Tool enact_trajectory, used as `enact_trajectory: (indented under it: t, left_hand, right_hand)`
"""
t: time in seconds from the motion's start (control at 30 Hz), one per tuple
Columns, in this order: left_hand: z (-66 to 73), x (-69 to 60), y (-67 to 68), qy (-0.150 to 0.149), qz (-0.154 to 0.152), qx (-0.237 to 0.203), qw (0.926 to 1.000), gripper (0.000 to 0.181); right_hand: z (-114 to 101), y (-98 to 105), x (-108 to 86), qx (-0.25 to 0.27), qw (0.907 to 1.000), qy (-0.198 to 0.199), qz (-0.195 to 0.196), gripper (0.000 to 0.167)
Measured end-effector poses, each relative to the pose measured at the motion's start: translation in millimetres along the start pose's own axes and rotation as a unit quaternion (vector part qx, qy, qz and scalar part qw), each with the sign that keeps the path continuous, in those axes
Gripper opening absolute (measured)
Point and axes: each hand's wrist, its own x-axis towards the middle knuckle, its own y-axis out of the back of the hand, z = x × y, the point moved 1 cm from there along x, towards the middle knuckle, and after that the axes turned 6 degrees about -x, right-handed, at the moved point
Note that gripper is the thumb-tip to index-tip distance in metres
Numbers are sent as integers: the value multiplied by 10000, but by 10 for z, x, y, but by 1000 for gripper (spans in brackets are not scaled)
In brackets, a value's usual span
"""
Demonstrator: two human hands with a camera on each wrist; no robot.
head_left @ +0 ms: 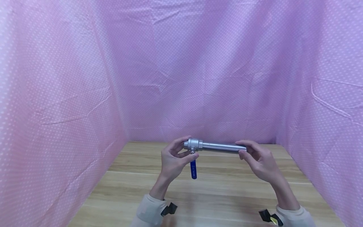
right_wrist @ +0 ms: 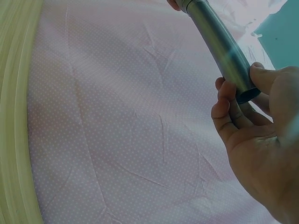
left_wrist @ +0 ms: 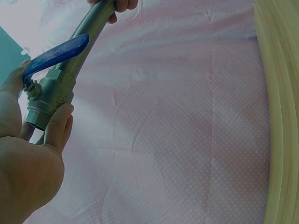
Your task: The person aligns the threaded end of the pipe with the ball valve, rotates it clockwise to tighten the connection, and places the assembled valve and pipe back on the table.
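A silver ball valve point(head_left: 194, 144) with a blue lever handle point(head_left: 193, 170) is joined to a straight metal pipe point(head_left: 221, 147). Both are held up level above the table, the lever hanging toward the person. My left hand point(head_left: 175, 159) grips the valve body at its left end, thumb near the base of the lever. At the pipe's far right end, my right hand point(head_left: 261, 160) pinches it between thumb and fingers. In the right wrist view the pipe point(right_wrist: 219, 46) shows its open end beside the fingers. The left wrist view shows the valve's threaded opening facing the palm.
A wood-grain table point(head_left: 215, 195) lies beneath the hands. Pink dotted cloth point(head_left: 204, 69) hangs at the back and on both sides, meeting the table's edges. Dark straps or clips point(head_left: 169, 209) sit at the cuffs of the light sleeves.
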Motion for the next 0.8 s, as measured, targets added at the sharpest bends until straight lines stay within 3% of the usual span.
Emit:
enact_trajectory:
  t: [0.13, 0.23, 0.57, 0.8]
  left_hand:
    - [17, 1, -11, 71, 26, -10, 10000, 64]
    - [26, -2, -11, 59, 25, -20, 10000, 64]
    - [11, -3, 0, -16, -9, 33, 10000, 64]
    - [14, -2, -5, 40, 17, 58, 10000, 65]
  right_hand:
    - [17, -23, 28, 657, 9972, 353, 103, 50]
    - [23, -34, 43, 820, 9953, 502, 107, 55]
    - [27, -39, 56, 765, 9953, 583, 108, 53]
    - [14, -12, 27, 158, 9994, 316, 55, 51]
